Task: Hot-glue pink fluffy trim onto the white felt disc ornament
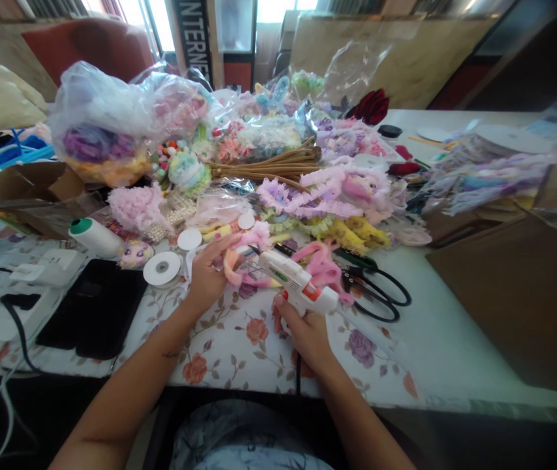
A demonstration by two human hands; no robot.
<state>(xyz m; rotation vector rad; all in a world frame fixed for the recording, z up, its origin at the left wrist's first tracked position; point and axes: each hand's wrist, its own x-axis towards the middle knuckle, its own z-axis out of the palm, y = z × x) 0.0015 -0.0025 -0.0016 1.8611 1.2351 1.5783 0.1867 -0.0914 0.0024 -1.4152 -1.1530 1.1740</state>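
Observation:
My right hand (305, 329) is wrapped round the handle of a white glue gun (291, 277), its nozzle pointing left. A clear glue stick (366, 326) sticks out of the back end. In my left hand (210, 271) is a fuzzy pink and yellow strip (232, 264), bent into a curve and held in closed fingers. The nozzle tip is close to this strip; whether they touch I cannot tell. Another looped pink strip (325, 261) lies behind the glue gun, beside black-handled scissors (376, 294).
White ribbon spools (162, 268), a thread cone (95, 236) and a black phone (97, 307) lie to the left, near chargers (46, 267). Plastic-bagged craft pieces (107, 117) and brown stems (263, 166) fill the back. A cardboard box (513, 287) stands at right.

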